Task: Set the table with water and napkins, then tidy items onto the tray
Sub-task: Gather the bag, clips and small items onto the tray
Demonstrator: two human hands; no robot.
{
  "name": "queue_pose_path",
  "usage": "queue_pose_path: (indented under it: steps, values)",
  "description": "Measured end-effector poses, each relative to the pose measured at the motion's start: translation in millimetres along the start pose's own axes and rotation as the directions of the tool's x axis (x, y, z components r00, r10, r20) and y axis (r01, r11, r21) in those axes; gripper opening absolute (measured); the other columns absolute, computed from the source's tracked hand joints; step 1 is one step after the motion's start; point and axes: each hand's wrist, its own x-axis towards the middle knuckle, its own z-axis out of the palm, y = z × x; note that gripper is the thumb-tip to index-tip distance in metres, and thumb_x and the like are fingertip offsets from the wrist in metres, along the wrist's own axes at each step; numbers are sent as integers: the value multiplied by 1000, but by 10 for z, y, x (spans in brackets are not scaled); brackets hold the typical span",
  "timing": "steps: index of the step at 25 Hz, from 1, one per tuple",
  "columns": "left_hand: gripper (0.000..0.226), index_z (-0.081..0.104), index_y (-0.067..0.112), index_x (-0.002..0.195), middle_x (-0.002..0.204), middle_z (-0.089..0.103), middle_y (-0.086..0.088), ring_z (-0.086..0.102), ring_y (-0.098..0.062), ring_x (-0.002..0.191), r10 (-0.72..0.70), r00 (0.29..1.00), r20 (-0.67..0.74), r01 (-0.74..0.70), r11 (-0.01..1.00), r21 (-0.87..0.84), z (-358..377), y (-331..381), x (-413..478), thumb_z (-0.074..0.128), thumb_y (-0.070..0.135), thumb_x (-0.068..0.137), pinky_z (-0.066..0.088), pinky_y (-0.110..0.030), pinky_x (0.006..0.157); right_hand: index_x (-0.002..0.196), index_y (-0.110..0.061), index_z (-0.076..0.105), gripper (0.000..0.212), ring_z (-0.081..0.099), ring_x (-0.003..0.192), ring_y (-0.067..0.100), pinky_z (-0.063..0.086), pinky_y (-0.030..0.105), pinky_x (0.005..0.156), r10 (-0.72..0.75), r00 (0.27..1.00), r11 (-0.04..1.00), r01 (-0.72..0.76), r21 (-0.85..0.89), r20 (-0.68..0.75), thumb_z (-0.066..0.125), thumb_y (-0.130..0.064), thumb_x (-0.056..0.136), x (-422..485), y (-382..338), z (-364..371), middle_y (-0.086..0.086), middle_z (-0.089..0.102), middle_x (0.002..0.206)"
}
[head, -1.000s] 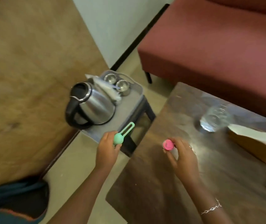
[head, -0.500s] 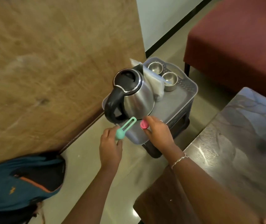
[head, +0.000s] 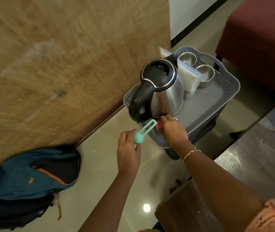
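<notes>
While the right hand [head: 172, 129], closed on a pink-capped item [head: 159, 126], rests at the near edge of the grey tray [head: 223, 92] beside the kettle [head: 161, 91], the left hand [head: 128, 148] pinches a green tool [head: 143, 133] just short of the rim. Judgement: set each down on bare tray floor, clear of the kettle base, before letting go.

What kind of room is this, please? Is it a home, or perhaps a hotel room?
Probably a hotel or guest room, though not certain: an electric kettle and two steel cups stand on a grey tray, beside a red upholstered seat.
</notes>
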Motion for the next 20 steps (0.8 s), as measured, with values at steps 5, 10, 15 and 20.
queue_pose_path:
  steps: [5,10,15,20]
  values:
    - [50,59,6,117,109,57,-13,59,-26,99,75,997,6,-75,997,-2,45,146,20,74,-1,70,50,-28,79,122,-3,49,41,53,103,40,49,44,83,-6,1000,999,4,-54,-31,60,-11,83,-125,145,-133,19,52,120]
    - [50,57,5,118,107,58,-15,58,-29,98,221,968,116,-233,968,95,266,495,168,74,4,71,52,-33,76,127,1,49,51,41,124,46,38,50,100,24,942,994,-58,-91,-336,66,-11,81,-536,501,-400,31,42,135]
    - [40,48,6,123,126,45,-14,50,-28,110,228,920,319,-321,906,277,554,711,299,60,8,84,46,-32,88,130,-2,46,51,33,131,43,36,50,101,200,880,979,-198,51,-430,63,-19,84,-1013,707,-466,28,32,143]
    - [30,50,0,116,126,41,-14,55,-27,101,296,828,477,-531,686,497,652,855,390,45,-2,87,47,-34,78,129,-4,46,48,41,125,44,48,55,86,332,854,943,-309,125,-401,57,-26,87,-1374,854,-419,25,29,145]
